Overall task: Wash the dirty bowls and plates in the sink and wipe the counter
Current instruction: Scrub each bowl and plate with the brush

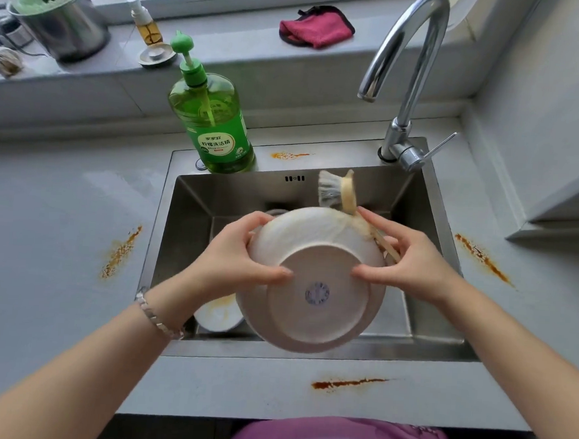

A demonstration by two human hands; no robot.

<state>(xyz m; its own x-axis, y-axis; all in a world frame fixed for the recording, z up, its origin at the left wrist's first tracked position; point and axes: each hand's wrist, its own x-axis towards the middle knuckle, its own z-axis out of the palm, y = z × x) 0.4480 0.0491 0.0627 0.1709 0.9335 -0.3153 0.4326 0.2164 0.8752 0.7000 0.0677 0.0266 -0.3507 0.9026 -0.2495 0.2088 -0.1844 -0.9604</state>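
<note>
Forearms cross the grey table. Over the stainless steel sink, the left hand grips a round white ceramic bowl, base up, while the right hand's grip holds a wooden-handled dish brush. Held mostly one-handed, the bowl could slip and chip the smeared white dish beneath.

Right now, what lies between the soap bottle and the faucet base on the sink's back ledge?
In the head view, only an orange stain on the bare ledge between soap bottle and faucet base.
</note>
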